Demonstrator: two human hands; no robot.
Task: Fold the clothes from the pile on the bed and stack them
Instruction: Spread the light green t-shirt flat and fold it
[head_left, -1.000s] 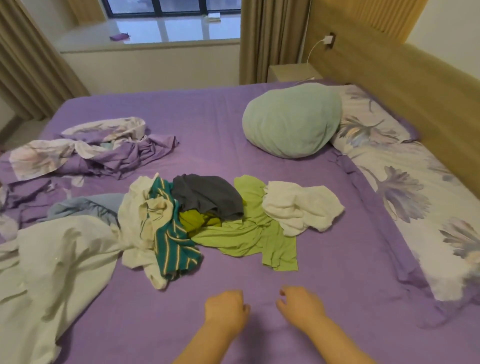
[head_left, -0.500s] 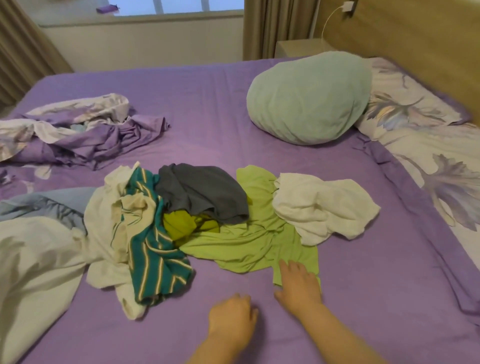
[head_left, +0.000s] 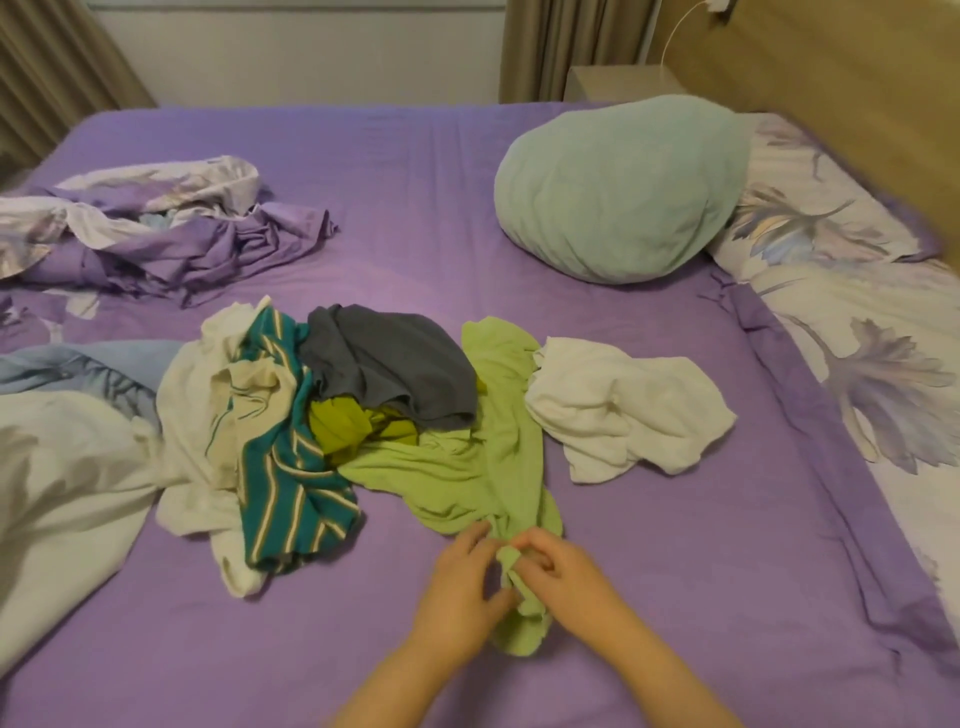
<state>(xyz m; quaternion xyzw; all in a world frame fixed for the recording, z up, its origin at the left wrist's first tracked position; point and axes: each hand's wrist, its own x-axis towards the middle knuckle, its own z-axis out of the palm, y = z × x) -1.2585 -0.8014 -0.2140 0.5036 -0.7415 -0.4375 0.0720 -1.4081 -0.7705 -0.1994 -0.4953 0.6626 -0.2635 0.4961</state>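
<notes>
A pile of clothes lies mid-bed on the purple sheet (head_left: 701, 545). It holds a light green garment (head_left: 478, 467), a grey one (head_left: 395, 358), an olive piece (head_left: 340, 426), a teal striped shirt (head_left: 291, 499), a cream garment (head_left: 202, 415) and a white one (head_left: 623, 410). My left hand (head_left: 460, 592) and my right hand (head_left: 563, 577) meet at the near end of the light green garment. Both pinch its bunched edge, which is pulled toward me off the pile.
A round pale green cushion (head_left: 618, 187) sits at the back right beside a floral pillow (head_left: 810, 228). A crumpled purple floral sheet (head_left: 156, 228) lies at the back left. White and blue bedding (head_left: 62, 493) spreads along the left. A wooden headboard (head_left: 831, 67) stands on the right.
Both hands moved forward from the bare sheet to the green garment. They took hold of its near edge and drew it toward me. The camera moved closer to the pile.
</notes>
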